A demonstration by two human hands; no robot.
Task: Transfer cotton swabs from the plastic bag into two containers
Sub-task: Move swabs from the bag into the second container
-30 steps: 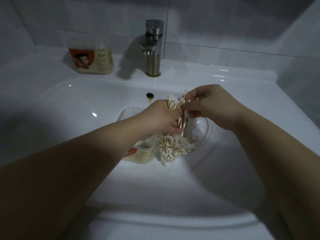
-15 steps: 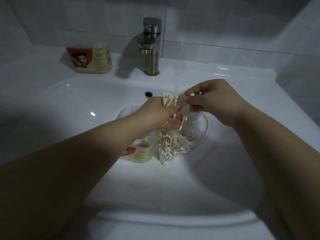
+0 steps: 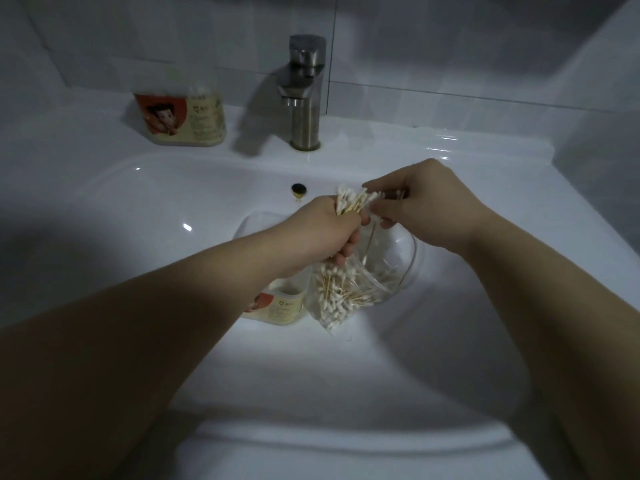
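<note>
Cotton swabs (image 3: pixel 353 202) bunched in left hand (image 3: pixel 329 233) fist, plastic bag (image 3: pixel 343 296) hanging below; right hand (image 3: pixel 426 206) pinching tips; square bundle ends, keep grip firm, then lower into near container (image 3: pixel 280 306).

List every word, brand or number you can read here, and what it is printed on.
Nothing is legible.
The container on the ledge: red-and-cream label with a cartoon figure; the small print is too blurred to read.
The container in the basin: a similar label, partly hidden; the print is too blurred to read.
</note>
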